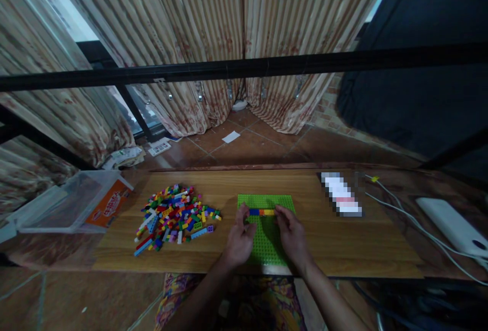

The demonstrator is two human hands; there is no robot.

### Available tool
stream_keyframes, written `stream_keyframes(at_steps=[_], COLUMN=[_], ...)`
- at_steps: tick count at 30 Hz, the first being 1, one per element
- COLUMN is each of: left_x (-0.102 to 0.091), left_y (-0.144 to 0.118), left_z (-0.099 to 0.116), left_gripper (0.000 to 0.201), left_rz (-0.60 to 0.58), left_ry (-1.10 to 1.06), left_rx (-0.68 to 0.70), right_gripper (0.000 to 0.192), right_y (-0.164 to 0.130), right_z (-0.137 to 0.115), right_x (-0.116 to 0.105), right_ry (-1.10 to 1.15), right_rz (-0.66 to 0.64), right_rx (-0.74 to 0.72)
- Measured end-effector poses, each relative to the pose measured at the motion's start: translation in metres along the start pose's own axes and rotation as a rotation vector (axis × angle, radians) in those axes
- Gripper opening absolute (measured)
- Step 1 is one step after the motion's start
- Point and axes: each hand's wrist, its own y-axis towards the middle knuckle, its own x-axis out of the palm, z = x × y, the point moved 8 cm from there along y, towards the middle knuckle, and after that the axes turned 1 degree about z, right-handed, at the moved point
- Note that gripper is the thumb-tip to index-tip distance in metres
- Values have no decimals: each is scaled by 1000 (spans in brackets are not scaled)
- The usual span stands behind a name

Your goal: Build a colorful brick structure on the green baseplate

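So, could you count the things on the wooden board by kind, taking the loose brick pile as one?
Green baseplate: 1
Brick row on the baseplate: 1
Loose brick pile: 1
Blurred white object: 1
Total: 4

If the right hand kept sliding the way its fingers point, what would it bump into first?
Probably the short row of bricks on the green baseplate. The right hand points up and slightly left, fingertips almost at the row's yellow end; contact is hard to tell.
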Motion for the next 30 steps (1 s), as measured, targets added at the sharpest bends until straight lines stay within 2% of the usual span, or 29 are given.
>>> stream_keyframes(at_steps=[6,10,14,18,20,24,27,30], left_x=[-3,-7,-15,-35,-49,-85,-112,-135], left_y=[1,2,-16,-50,-67,-92,-99,-101], left_z=[3,1,1,-2,-3,-2,0,0], left_gripper=[62,61,53,45,41,36,34,33], left_rz=[-22,26,63,71,75,135,215,287], left_ry=[-15,-103,-100,18,71,183,236,266], left_rx=[47,34,63,87,98,105,99,108], right_gripper=[35,41,42,38,34,28,27,27], right_y=[4,10,1,-30,-50,-88,-108,-116], right_z=[17,21,12,-2,-12,-43,-62,-72], right_x=[-2,-4,-19,-26,-16,28,61,80], right_ry=[214,319,246,96,25,-67,-115,-171], right_rz=[47,64,147,186,136,-93,-282,-380], right_rx=[100,191,138,68,28,-104,-215,-285])
